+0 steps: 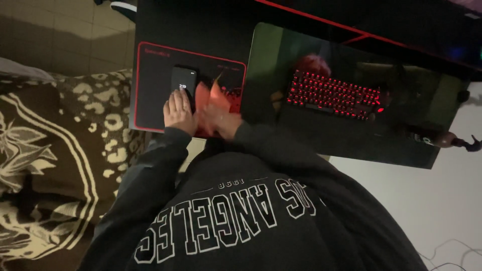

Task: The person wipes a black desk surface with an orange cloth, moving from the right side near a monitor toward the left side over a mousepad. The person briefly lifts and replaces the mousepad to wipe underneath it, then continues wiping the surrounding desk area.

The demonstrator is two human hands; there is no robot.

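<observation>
Dark sweatshirt (241, 221) nearest, left hand (178, 111) flat, fingers together touching phone (184, 85), right hand (217, 120) blurred, finger state unclear, on orange paper (211, 95), red-lit keyboard (334, 94) beside

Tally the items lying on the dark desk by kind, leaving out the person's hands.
Phone, under the left hand: 1
Orange paper sheet, at the blurred right hand: 1
Red-edged mouse pad: 1
Large dark desk mat: 1
Red-lit keyboard: 1
Total: 5
</observation>
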